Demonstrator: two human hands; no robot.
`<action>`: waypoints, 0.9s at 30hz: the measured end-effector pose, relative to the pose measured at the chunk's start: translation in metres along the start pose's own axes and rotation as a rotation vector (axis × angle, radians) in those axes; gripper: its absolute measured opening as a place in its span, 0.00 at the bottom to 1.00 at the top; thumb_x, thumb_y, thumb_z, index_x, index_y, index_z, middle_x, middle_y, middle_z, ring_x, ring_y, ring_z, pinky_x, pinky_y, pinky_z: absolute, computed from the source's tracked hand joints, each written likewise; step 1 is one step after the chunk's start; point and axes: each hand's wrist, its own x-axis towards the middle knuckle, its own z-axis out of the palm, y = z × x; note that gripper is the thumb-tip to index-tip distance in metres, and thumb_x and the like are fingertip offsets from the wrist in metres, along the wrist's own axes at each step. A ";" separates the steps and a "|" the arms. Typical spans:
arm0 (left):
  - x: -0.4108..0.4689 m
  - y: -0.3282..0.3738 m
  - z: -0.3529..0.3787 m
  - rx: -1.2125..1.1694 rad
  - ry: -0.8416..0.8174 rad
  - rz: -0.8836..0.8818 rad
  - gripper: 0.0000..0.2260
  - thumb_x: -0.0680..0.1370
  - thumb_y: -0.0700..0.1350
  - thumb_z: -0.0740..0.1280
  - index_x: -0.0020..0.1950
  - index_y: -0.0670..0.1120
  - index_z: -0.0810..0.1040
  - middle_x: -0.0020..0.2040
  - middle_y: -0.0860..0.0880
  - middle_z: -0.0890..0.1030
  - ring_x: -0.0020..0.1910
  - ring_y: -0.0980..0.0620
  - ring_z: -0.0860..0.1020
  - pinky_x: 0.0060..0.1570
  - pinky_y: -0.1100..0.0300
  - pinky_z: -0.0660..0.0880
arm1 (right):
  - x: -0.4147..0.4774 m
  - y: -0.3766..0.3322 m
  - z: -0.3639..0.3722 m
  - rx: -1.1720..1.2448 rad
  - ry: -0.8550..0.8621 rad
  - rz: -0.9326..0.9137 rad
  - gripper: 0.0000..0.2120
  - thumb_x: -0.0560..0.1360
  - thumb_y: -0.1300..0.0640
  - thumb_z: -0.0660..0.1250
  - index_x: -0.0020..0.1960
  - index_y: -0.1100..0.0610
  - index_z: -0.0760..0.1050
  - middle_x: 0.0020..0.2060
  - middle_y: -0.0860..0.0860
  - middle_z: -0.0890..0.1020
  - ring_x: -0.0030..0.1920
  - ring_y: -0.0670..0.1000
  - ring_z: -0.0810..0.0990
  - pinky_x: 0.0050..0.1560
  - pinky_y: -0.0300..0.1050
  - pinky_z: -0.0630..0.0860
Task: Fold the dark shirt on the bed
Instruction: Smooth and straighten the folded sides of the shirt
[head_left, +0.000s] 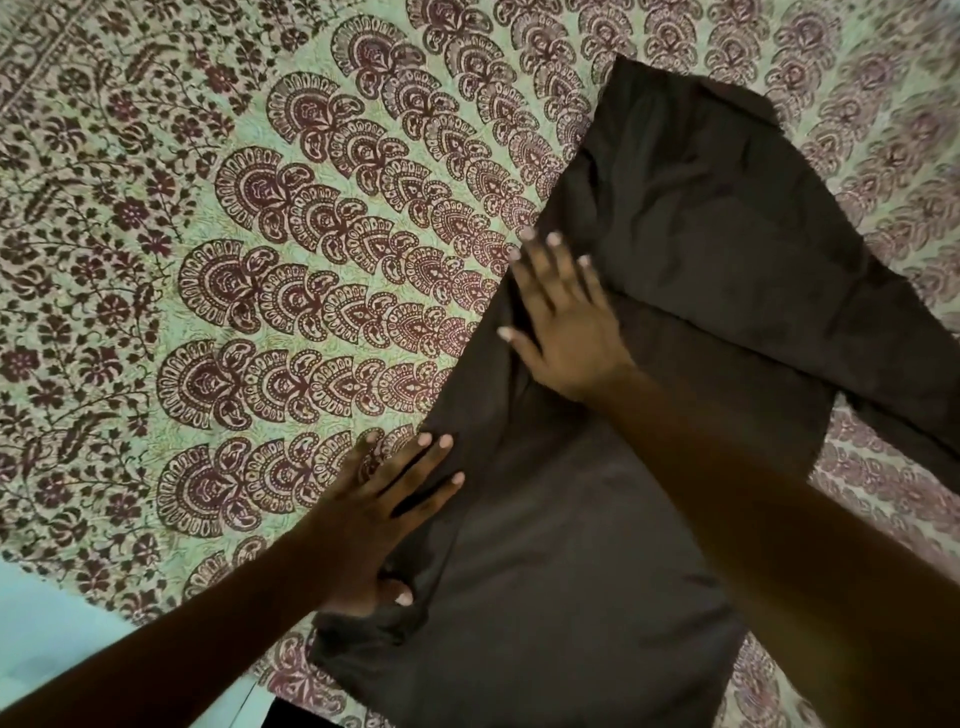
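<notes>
Dark grey-brown cloth is lying flat under both hands. The left hand (382, 514) is resting open, palm down, on the left edge of the shirt (571, 597) near its lower end. Its fingers are stretching out straight and slightly spread, the outer ones reaching past the edge onto the bedspread (234, 291), while the thumb is pressing against the cloth lower down, beside a small pucker. It is gripping nothing.

The right hand (563, 338) is lying further up the same edge, also palm down, with fingers straight and fanned. Its fingertips are pointing up and left, and the thumb is sticking out toward the edge of the cloth. It too is holding nothing, only pressing on the fabric. The right forearm is crossing over the shirt from the lower right corner.

The shirt is lying on the bed (883, 525), running diagonally from the bottom centre to the upper right. A straight crease is crossing it just beyond the right hand. A long flap (914, 395) is trailing off toward the right edge of view; whether that is a sleeve I cannot tell.

The bedspread is showing a pale green ground printed with rows of maroon fan-shaped motifs and a flowered border on the left. At the lower left, past the bed's edge, a pale blue surface (57, 634) is showing.
</notes>
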 end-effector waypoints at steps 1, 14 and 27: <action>-0.009 0.000 0.007 -0.005 0.028 0.033 0.54 0.66 0.76 0.67 0.85 0.52 0.53 0.85 0.43 0.47 0.84 0.41 0.49 0.74 0.28 0.57 | -0.017 -0.015 0.005 -0.003 -0.032 -0.121 0.37 0.84 0.35 0.52 0.85 0.56 0.53 0.85 0.55 0.51 0.85 0.57 0.48 0.82 0.63 0.52; -0.095 0.016 0.068 0.053 0.079 0.289 0.34 0.81 0.54 0.64 0.84 0.47 0.56 0.85 0.47 0.52 0.84 0.41 0.53 0.78 0.41 0.60 | -0.086 -0.080 0.016 0.035 -0.023 0.012 0.37 0.83 0.34 0.54 0.85 0.51 0.51 0.85 0.54 0.49 0.85 0.59 0.46 0.81 0.66 0.52; -0.113 0.023 0.066 0.001 0.499 0.149 0.13 0.76 0.35 0.61 0.54 0.38 0.84 0.50 0.41 0.79 0.46 0.42 0.83 0.32 0.57 0.80 | -0.180 -0.182 0.027 0.290 0.075 0.252 0.22 0.81 0.47 0.64 0.69 0.58 0.77 0.72 0.61 0.73 0.69 0.64 0.75 0.63 0.60 0.77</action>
